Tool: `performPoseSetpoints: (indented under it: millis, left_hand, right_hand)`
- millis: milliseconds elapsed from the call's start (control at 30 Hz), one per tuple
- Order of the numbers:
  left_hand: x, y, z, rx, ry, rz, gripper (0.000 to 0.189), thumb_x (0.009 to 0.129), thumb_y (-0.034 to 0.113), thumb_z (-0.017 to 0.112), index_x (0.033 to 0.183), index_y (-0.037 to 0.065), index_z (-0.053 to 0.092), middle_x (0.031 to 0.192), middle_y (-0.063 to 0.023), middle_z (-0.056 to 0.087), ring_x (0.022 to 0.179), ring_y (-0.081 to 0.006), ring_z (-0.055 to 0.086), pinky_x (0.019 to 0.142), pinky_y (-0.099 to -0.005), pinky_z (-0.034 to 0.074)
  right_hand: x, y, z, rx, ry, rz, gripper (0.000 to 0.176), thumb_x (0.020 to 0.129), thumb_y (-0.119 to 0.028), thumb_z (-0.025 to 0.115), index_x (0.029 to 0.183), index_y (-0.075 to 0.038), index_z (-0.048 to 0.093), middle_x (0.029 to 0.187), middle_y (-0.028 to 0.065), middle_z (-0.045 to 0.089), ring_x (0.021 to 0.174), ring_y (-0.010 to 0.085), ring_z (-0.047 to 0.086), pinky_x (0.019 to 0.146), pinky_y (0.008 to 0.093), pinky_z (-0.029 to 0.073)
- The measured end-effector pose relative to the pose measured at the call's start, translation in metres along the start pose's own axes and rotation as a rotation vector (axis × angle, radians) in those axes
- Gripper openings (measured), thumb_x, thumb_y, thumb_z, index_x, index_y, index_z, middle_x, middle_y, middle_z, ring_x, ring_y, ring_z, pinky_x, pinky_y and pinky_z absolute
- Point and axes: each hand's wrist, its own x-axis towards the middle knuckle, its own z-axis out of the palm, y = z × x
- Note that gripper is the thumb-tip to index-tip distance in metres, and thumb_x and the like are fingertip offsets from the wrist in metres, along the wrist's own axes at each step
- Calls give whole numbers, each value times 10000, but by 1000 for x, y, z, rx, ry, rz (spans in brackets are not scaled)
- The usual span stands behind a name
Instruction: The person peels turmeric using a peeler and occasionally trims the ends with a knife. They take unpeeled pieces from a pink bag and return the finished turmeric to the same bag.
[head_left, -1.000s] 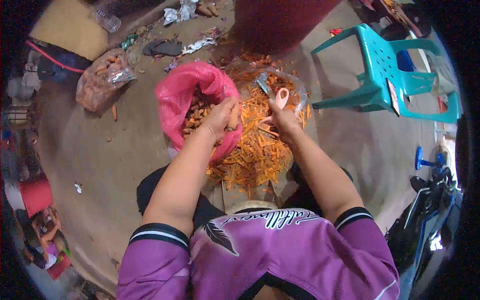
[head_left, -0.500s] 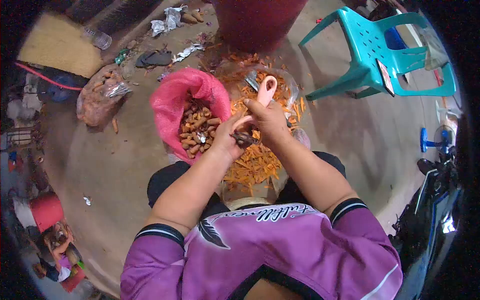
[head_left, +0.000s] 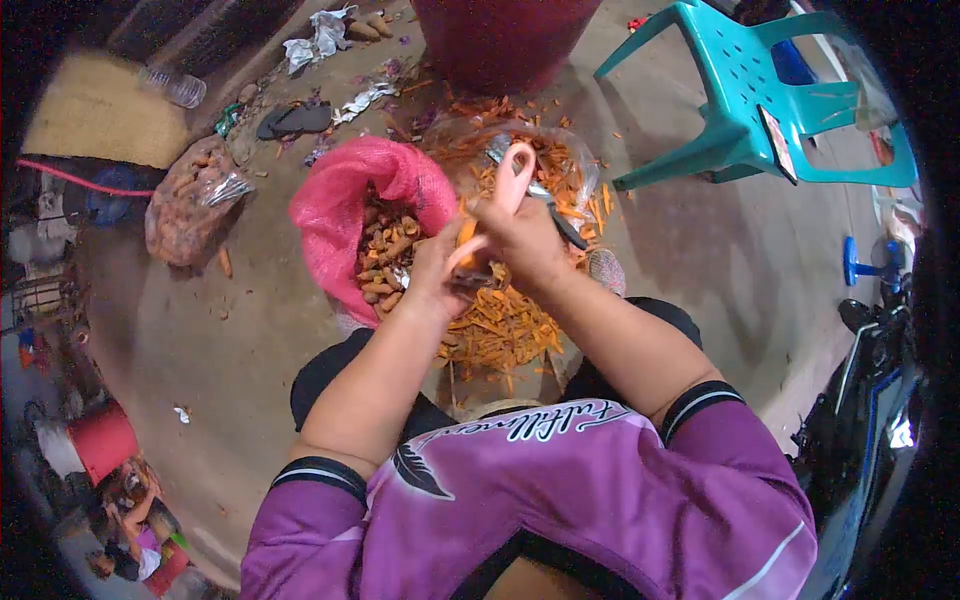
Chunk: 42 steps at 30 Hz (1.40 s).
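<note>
In front of my body, my right hand (head_left: 527, 240) is closed around a pink-handled peeler (head_left: 514, 175), its looped end pointing away from me. My left hand (head_left: 437, 272) grips a root with orange flesh (head_left: 466, 234), close against the peeler's head; fingers partly hide both. Below the hands lies a heap of orange peeled strips (head_left: 505, 330). Just left of them stands a pink woven sack (head_left: 325, 215), open at the top, with many small brown roots (head_left: 385, 262) inside.
A clear plastic bag (head_left: 575, 160) with orange strips lies beyond my hands. At right stands a teal plastic chair (head_left: 735, 90); ahead, a dark red tub (head_left: 505, 45). Left are a bag of roots (head_left: 195, 205) and a black sandal (head_left: 295, 121). Another person (head_left: 140, 515) sits far left.
Both hands have shifted slightly left, and the peeler's handle has swung more upright. Orange flesh now shows between the hands, where a dark piece showed before. The view has moved slightly.
</note>
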Motion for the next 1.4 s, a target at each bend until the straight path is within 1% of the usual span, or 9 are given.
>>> performPoseSetpoints:
  millis: [67,233,333,700,900,1000,1133,1300,1400]
  left_hand:
    - [-8,-1,11,28,47,41,244,817,301,493,841,61,525,667,-29,537,509,-122,512,380,-218,388]
    - [-5,0,3,84,-47,81,250,814,281,500,854,36,533,674,-31,541,518,-111,516,397,-227,395]
    - [-9,-1,12,98,-17,107,247,816,279,496,864,41,541,686,-27,546,534,-108,515,418,-235,403]
    - [3,-8,4,-4,17,65,189,804,228,516,862,52,553,741,-38,571,635,-136,543,526,-265,444]
    - [-3,-7,5,0,-111,34,191,800,210,517,875,35,538,763,-44,564,669,-136,542,589,-264,458]
    - [5,-8,-3,20,-83,76,193,801,210,515,872,31,532,773,-48,560,678,-135,541,605,-265,459]
    - [7,-9,-4,29,-67,78,199,805,221,511,864,32,531,774,-48,561,680,-134,544,599,-267,462]
    - [6,-6,-7,35,-46,45,190,807,216,490,852,38,540,773,-61,567,710,-174,566,623,-301,483]
    - [2,-10,3,108,-85,94,196,809,220,485,867,39,532,738,-51,555,663,-151,551,564,-283,472]
  right_hand:
    - [3,7,0,68,-61,5,233,698,-211,617,611,-5,551,586,40,544,498,104,506,435,251,381]
    - [18,13,-8,33,-107,81,226,702,-194,608,597,-3,549,573,37,542,491,111,509,436,252,389]
    - [20,14,-9,136,-162,80,199,718,-180,619,714,-6,524,609,40,518,494,111,484,446,239,388]
    - [25,18,-17,4,-138,93,188,714,-179,626,740,-18,531,654,39,539,556,115,519,497,241,424]
    - [36,31,-23,-99,-122,91,187,710,-174,628,729,-10,539,657,50,548,561,113,526,502,236,428]
    - [38,32,-24,-72,-153,92,195,709,-174,630,738,-2,543,657,57,552,562,117,531,501,236,431]
    - [32,23,-23,1,-168,174,203,706,-175,634,748,1,543,660,65,558,558,124,539,494,239,435]
    - [24,19,-21,-38,-131,99,210,704,-175,637,753,2,536,672,67,559,559,125,539,486,237,431]
    - [28,21,-25,16,-145,81,214,703,-167,637,765,7,529,703,75,560,577,129,544,498,242,439]
